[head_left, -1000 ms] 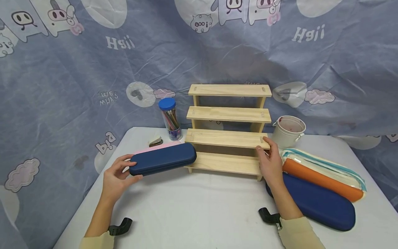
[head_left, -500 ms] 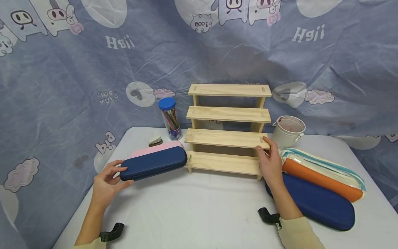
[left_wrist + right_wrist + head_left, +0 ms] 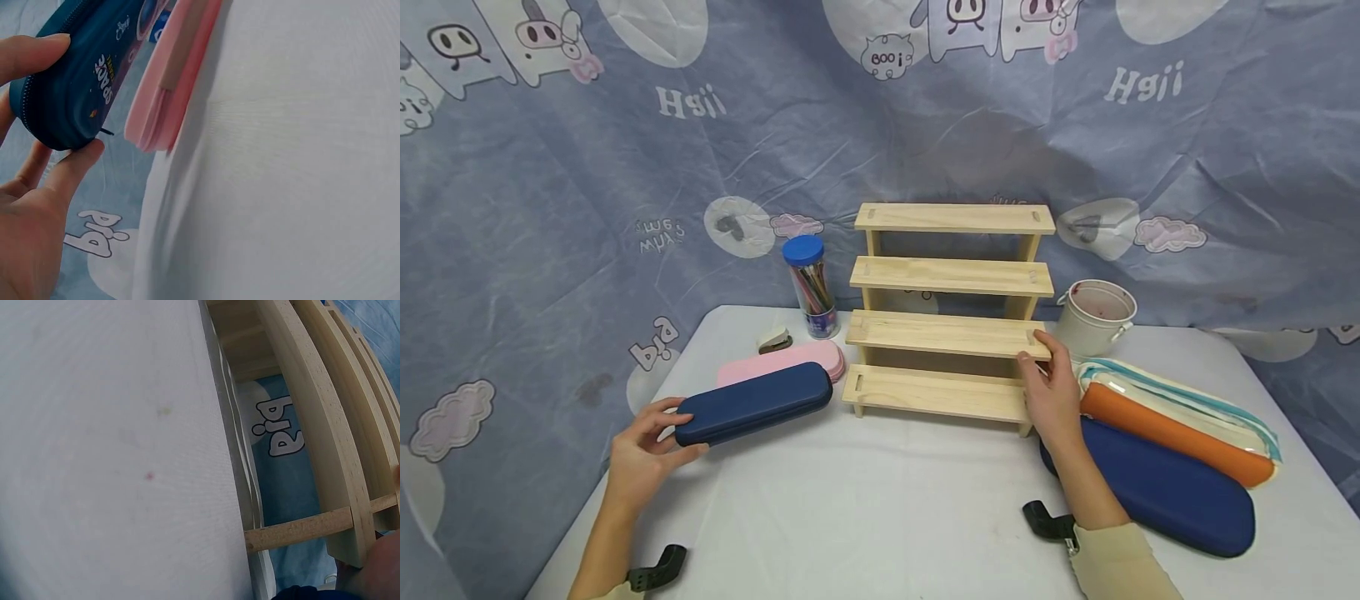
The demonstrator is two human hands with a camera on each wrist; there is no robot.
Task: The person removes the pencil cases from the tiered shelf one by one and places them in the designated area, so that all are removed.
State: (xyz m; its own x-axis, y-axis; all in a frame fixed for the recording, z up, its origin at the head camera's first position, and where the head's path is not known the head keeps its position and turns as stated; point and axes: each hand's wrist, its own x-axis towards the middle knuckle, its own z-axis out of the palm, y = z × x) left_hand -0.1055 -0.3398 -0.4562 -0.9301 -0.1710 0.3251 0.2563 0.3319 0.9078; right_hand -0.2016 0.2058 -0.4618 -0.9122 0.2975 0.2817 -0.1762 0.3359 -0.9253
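My left hand pinches the left end of a navy zippered pencil case, raised and slightly tilted over the table's left side. In the left wrist view the case shows printed lettering, with the thumb on one face and fingers on the other. Just behind it lies a pink pencil case. At the centre stands a four-step wooden rack. My right hand grips the right end of its second board from the bottom. In the right wrist view only part of that hand shows beside the boards.
A blue-lidded jar of pencils and a small stapler-like item stand back left. At right are a white bucket, an orange-and-cream pencil case and a large navy case. A patterned cloth hangs behind.
My left hand has drawn the navy pencil case left and toward me, away from the rack, uncovering more of the pink case. My right hand stays on the rack.
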